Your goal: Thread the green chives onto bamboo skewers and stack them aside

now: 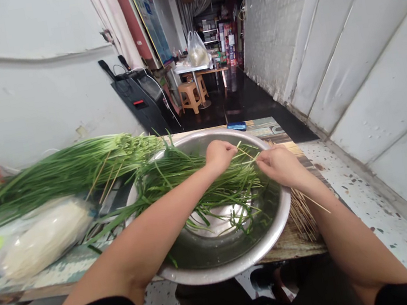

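Note:
A wide steel basin [222, 273] holds a heap of long green garlic chives [191, 175], lying loosely with some ends hanging over its left rim. Above the basin's far right side, my left hand [221, 155] pinches a chive stalk close to the tip of a thin bamboo skewer [246, 153]. My right hand [278, 164] is closed on that skewer, whose long end comes out behind the hand and crosses in front of my wrist. Both hands are close together, a short gap between the fingertips. What lies inside the fingers is partly hidden.
Several bamboo skewers [302, 217] lie right of the basin on the wooden table [281, 251]. Left are a large chive bundle [74, 165] with a few skewers on it and a bagged white item [47, 239]. A blue object [236, 126] sits behind the basin.

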A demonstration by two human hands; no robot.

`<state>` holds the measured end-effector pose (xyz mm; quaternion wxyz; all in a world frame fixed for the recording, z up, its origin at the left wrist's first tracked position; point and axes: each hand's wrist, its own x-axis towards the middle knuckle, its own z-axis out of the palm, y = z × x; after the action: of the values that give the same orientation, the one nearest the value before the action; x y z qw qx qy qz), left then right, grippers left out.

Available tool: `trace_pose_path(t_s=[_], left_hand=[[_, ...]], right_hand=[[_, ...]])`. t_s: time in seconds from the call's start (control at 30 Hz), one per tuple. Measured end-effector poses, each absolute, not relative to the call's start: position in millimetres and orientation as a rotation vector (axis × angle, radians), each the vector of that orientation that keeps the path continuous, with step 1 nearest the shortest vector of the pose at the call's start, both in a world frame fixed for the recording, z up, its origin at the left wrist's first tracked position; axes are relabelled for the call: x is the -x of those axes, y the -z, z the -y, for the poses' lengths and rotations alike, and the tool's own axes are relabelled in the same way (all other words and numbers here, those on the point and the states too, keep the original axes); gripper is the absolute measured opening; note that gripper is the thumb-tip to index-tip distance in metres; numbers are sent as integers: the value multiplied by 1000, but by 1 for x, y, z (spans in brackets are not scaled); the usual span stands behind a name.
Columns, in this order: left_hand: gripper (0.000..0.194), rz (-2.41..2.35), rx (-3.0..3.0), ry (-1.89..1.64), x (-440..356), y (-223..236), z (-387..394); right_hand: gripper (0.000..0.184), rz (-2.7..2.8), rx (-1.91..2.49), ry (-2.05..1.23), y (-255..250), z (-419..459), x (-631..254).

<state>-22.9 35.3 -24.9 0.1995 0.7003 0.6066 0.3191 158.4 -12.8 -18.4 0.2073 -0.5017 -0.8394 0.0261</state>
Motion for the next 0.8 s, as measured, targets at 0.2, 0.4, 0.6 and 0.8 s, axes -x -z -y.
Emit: trace_pose_path(t_s=[0.2, 0.4, 0.6, 0.8], left_hand=[[18, -1267, -2061, -658, 17, 12, -30], [17, -1721, -2087, -560, 42, 23, -52], [15, -1720, -2250, -404, 43, 45, -56], [15, -1643, -2151, -561, 41, 43, -58]], right_hand=[[23, 2296, 1477, -111, 14, 14, -156], [23, 2297, 1454, -104, 14, 13, -156], [22, 2321, 1402, -107, 15, 11, -158], [22, 2316, 1369, -105, 18, 10, -159]])
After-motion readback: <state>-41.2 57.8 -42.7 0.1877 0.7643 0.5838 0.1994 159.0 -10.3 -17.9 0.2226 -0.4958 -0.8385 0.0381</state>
